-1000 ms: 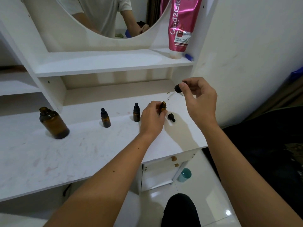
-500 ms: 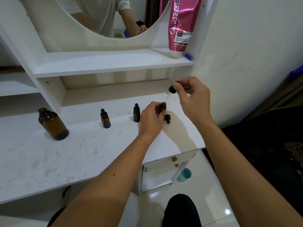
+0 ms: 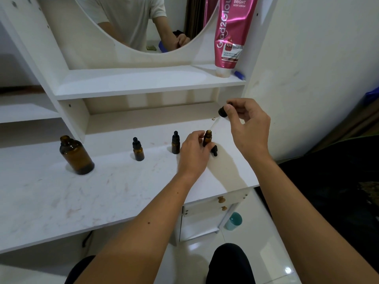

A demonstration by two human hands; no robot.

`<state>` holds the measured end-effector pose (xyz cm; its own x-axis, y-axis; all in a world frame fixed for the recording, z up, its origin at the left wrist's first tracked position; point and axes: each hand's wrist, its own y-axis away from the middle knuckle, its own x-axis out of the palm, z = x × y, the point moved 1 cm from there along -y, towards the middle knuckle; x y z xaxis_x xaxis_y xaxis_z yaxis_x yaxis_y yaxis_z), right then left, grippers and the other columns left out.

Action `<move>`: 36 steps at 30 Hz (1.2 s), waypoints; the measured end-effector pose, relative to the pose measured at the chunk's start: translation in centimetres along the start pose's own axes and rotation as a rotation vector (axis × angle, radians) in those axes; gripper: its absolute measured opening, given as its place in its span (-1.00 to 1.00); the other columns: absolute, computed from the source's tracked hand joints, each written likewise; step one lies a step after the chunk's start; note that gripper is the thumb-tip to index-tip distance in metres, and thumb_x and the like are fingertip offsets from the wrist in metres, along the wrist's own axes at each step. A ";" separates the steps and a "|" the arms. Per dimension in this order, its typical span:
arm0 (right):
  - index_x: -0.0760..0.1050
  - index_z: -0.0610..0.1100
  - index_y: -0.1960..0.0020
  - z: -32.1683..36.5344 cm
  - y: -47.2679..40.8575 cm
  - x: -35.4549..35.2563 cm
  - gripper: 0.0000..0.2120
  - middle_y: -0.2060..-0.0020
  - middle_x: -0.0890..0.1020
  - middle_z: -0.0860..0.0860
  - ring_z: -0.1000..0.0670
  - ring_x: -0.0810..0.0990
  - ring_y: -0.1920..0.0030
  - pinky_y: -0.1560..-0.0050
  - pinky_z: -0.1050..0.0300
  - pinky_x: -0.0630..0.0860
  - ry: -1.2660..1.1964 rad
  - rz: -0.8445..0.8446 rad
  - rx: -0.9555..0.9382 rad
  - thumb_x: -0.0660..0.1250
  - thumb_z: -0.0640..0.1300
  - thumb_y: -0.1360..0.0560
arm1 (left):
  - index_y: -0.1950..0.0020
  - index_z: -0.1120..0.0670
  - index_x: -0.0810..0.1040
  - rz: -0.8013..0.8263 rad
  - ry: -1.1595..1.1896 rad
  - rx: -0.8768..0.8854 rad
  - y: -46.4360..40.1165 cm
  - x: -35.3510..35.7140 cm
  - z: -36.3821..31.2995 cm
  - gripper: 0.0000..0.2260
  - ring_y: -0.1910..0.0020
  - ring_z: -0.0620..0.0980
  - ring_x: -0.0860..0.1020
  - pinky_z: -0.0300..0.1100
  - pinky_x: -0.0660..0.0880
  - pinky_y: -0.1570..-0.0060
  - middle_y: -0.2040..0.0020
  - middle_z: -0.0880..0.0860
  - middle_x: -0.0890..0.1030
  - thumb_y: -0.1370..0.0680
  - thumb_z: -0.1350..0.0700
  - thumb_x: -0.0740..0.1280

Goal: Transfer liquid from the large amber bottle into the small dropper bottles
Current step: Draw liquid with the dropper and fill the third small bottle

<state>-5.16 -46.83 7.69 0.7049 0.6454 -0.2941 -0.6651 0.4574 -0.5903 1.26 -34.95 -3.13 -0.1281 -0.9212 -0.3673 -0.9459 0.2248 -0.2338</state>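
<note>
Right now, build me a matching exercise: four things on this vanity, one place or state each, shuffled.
Things
1. large amber bottle
2. open small bottle
3. dropper
4. pink tube

States
A. pinched by the right hand
B. on the upper shelf
C. uncapped, far left
D. held by the left hand

Pairs: 1-C, 2-D, 3-A, 4-B

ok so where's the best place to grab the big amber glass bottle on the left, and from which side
Grip the big amber glass bottle around its wide round body, below the shoulder, coming from the front with the left hand once it lets go of the small open dropper bottle. The bottle stands upright and uncapped, so a side grip probably keeps it level; the narrow neck gives less hold.
</note>
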 end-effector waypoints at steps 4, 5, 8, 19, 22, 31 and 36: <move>0.65 -0.19 -0.16 1.1 0.3 -0.3 -0.86 0.06 0.71 0.06 0.22 0.70 0.04 -0.07 0.36 0.58 -0.001 -0.040 -0.033 0.43 -0.17 -0.63 | -0.49 0.08 0.46 0.005 0.007 -0.018 1.2 -0.8 -0.2 -0.53 -0.23 -0.06 0.59 -0.02 0.56 -0.30 -0.36 0.00 0.57 -0.61 0.04 0.46; 0.65 -0.19 -0.17 1.4 0.3 -0.4 -0.85 0.04 0.72 0.02 0.18 0.70 0.02 -0.08 0.34 0.59 -0.003 -0.047 -0.039 0.43 -0.16 -0.63 | -0.49 0.08 0.46 0.009 0.007 -0.019 1.6 -1.1 -0.2 -0.52 -0.24 -0.06 0.58 -0.02 0.55 -0.31 -0.36 0.00 0.57 -0.61 0.03 0.46; 0.65 -0.16 -0.18 2.8 0.4 -0.4 -0.83 0.00 0.73 0.00 0.13 0.70 -0.02 -0.11 0.31 0.60 0.000 -0.050 -0.055 0.43 -0.12 -0.63 | -0.48 0.05 0.47 0.034 0.017 -0.033 3.1 -2.3 0.0 -0.53 -0.25 -0.09 0.57 -0.09 0.54 -0.32 -0.34 -0.04 0.58 -0.60 0.00 0.46; 0.66 -0.14 -0.19 10.3 3.6 6.0 -0.82 0.00 0.73 0.07 0.10 0.71 -0.04 -0.17 0.22 0.62 -0.193 0.120 -0.069 0.45 -0.12 -0.62 | -0.25 -0.01 0.62 0.010 0.168 -0.065 8.2 -14.7 2.5 -0.72 -0.02 -0.27 0.63 -0.41 0.56 0.02 -0.07 -0.15 0.68 -0.56 0.03 0.52; 0.67 -0.17 -0.18 12.2 5.1 8.9 -0.82 0.01 0.73 0.06 0.12 0.71 -0.02 -0.14 0.23 0.62 -0.244 0.171 -0.083 0.45 -0.13 -0.62 | -0.22 -0.01 0.63 -0.069 0.143 -0.082 9.3 -19.1 3.8 -0.73 0.02 -0.24 0.64 -0.35 0.60 0.02 -0.03 -0.14 0.69 -0.55 0.04 0.53; 0.66 -0.17 -0.18 16.8 7.6 16.2 -0.85 0.01 0.74 0.04 0.16 0.70 -0.02 -0.13 0.33 0.57 -0.398 0.297 -0.023 0.43 -0.17 -0.63 | -0.12 -0.01 0.59 -0.407 0.001 -0.116 11.2 -29.2 7.0 -0.73 0.04 -0.12 0.62 -0.32 0.59 0.09 0.03 -0.09 0.66 -0.50 0.02 0.58; 0.66 -0.13 -0.17 18.4 7.4 18.5 -0.86 0.00 0.74 0.05 0.11 0.71 -0.04 -0.15 0.29 0.60 -0.411 0.325 -0.029 0.42 -0.16 -0.63 | -0.29 -0.01 0.50 -0.425 -0.001 -0.158 9.6 -30.1 7.7 -0.53 -0.11 -0.04 0.59 -0.25 0.59 -0.06 -0.20 -0.05 0.59 -0.47 -0.01 0.61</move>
<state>-1.57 -20.24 11.73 0.3043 0.9407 -0.1500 -0.8224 0.1800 -0.5396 -1.69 -2.66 -1.27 0.2820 -0.9207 -0.2697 -0.9483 -0.2249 -0.2238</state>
